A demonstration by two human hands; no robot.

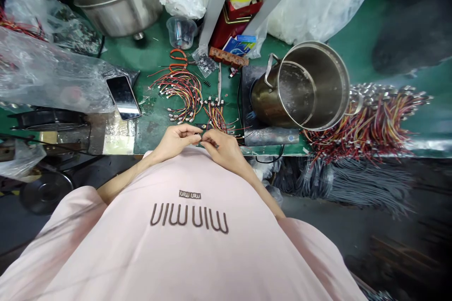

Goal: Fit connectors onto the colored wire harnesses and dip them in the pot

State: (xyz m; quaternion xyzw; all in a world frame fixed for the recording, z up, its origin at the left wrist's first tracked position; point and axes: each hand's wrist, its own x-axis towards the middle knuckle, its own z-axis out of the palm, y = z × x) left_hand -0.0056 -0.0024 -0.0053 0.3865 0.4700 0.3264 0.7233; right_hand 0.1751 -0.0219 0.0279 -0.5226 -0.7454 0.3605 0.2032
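Note:
My left hand [176, 139] and my right hand [223, 146] meet at the near edge of the green bench, just above my pink shirt. Both are pinched, fingertips touching, round a small dark piece [202, 137] tied to thin coloured wires; I cannot make out exactly what it is. Right behind my hands lies a short bundle of red, yellow and black wires with small connectors [216, 112]. A larger fan of the same wire leads [180, 88] is spread further back to the left.
A steel pot [310, 85] lies tilted on a dark plate to the right, with a big heap of wire harnesses [370, 122] beyond it. A phone [123, 97], plastic bags [42, 75], a steel bowl [122, 2], a clear cup [181, 32] and orange pliers [178, 58] stand behind.

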